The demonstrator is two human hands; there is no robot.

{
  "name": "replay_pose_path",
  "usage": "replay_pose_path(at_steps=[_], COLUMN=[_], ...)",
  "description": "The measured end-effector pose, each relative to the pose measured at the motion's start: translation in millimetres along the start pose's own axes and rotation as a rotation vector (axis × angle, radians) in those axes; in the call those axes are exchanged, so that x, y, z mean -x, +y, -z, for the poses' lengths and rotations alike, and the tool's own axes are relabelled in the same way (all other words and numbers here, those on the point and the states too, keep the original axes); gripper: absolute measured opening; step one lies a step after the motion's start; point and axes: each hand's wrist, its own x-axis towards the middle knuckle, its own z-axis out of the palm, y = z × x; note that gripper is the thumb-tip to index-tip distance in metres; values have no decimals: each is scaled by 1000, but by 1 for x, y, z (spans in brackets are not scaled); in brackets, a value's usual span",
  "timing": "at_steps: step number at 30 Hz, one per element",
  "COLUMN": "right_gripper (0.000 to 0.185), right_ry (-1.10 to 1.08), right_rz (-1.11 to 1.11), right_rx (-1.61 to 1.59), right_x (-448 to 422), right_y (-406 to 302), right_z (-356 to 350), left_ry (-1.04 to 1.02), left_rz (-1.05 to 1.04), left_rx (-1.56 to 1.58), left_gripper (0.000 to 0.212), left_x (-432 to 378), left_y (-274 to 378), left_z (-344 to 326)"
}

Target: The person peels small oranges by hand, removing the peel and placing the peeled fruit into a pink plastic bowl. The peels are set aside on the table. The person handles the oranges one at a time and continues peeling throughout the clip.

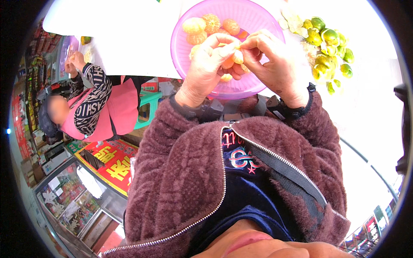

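My left hand holds some peeled mandarin segments over a pink plastic basin. My right hand meets it there, thumb and forefinger pinching a small bit of the mandarin at the left fingertips. Whether that bit is pith or flesh is too small to tell. Behind my hands, several whole peeled mandarins lie in the basin, some with white pith on them. My fingers hide part of the basin's contents.
Green-yellow mandarin peels are heaped on the white tabletop at right, beside pale pith scraps. To the left, a person in a pink apron works with both hands near a purple basin. A green plastic stool stands by them.
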Motion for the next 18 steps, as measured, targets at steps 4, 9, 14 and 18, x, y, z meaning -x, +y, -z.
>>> replay_pose_path(at_steps=[4,9,14,18], right_gripper=[9,9,11,12], right_ry=[-6,-39,-83,-134], right_rz=[-66,-158,-132,-67], right_rx=[-20,7,49,124], right_x=[3,6,4,2], right_y=[1,0,-3,-6], right_z=[-1,-1,1,4], left_ry=[72,158,62,9], left_rz=[-87,-568,-783,-789], left_rx=[-189,-740,-1139,-1321], left_gripper=[21,17,18,16], left_x=[2,2,0,4], left_y=[0,0,12,19], left_z=[-1,0,6,5])
